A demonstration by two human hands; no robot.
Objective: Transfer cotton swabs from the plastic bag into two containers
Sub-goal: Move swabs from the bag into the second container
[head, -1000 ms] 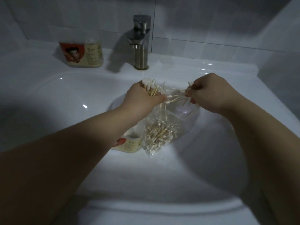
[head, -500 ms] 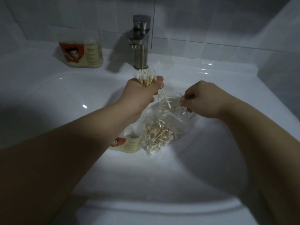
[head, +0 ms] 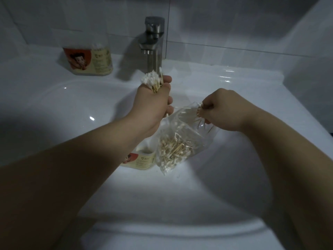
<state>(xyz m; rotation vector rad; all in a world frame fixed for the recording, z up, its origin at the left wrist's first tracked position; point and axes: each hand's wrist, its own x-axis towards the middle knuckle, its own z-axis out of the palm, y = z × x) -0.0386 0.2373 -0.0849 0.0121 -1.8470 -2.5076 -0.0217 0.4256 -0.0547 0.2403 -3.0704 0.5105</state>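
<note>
Swabs point(head: 152, 82) stand upright, tips up, in left hand point(head: 153, 105).

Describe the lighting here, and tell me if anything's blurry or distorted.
Head view: dim overall, with one bright pool on the sink basin beneath the plastic bag. Head view: both forearms are in deep shadow, and small glare streaks sit on the rear ledge. Head view: the swab bundle in the left hand looks soft, and the wide lens bows the front rim.
</note>
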